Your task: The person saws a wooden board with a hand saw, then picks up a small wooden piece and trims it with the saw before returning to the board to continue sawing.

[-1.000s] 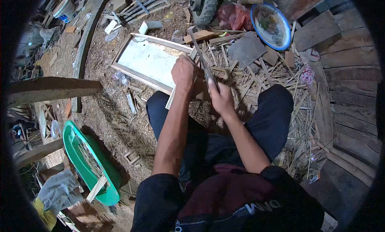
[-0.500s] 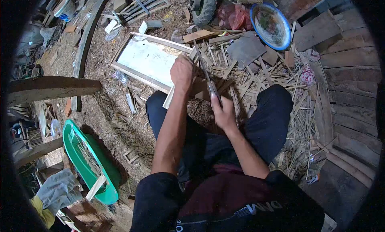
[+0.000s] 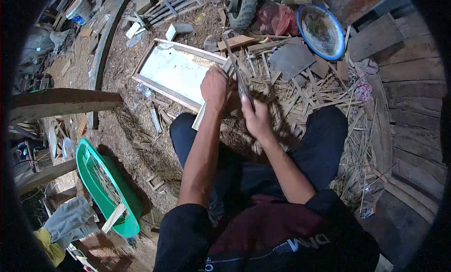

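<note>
My left hand (image 3: 215,88) is closed round a pale wooden strip (image 3: 199,118), whose lower end shows beneath my wrist. Its upper end lies close to a long blade. My right hand (image 3: 257,118) grips the handle of this bladed tool (image 3: 238,74), which points up and away from me. The blade passes just right of my left fingers; whether it touches the strip I cannot tell. A wood-framed tray (image 3: 176,74) with a whitish surface lies beyond and left of my left hand.
A green tub (image 3: 83,171) holding thin sticks stands at lower left. A blue-rimmed basin (image 3: 340,37) and a tyre (image 3: 245,11) are at the top. Wood scraps (image 3: 314,91) litter the ground right of my hands. A beam (image 3: 66,102) juts in from the left.
My right hand has moved slightly up and left with the bladed tool. My left hand keeps its grip on the strip. The whole view has shifted slightly.
</note>
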`<control>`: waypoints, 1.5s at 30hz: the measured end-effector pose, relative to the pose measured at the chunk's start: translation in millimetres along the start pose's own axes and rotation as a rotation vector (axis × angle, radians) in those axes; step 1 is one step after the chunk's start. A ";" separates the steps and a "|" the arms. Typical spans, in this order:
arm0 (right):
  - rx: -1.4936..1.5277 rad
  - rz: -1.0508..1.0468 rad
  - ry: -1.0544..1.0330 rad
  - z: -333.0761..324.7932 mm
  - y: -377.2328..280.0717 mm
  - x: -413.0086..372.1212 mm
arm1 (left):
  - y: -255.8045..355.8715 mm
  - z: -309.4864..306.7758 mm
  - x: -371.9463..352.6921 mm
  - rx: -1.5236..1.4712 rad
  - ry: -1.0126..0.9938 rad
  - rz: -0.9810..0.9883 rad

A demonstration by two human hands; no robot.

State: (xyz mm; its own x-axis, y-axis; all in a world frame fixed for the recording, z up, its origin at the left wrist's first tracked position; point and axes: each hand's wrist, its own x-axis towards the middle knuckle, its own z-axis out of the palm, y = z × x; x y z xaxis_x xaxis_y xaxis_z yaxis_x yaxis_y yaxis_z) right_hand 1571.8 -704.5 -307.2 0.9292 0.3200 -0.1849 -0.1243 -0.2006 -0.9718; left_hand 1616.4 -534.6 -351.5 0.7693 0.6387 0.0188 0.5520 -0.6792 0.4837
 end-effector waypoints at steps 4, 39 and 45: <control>0.000 0.024 0.001 -8.4 8.7 -24.5 | 2.8 -0.7 3.4 0.033 -0.019 -0.012; -0.014 0.008 -0.040 -11.4 23.6 -13.1 | 11.8 -0.3 3.4 0.034 0.012 -0.057; 0.045 0.083 -0.070 -5.7 10.6 27.0 | 8.6 -0.9 3.5 0.019 -0.049 -0.075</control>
State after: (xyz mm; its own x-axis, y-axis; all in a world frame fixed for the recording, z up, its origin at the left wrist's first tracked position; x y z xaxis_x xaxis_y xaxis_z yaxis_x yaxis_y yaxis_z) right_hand 1597.6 -703.3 -321.6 0.8885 0.3684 -0.2737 -0.2173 -0.1877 -0.9579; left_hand 1623.5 -537.9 -346.5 0.7404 0.6695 -0.0599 0.6141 -0.6375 0.4652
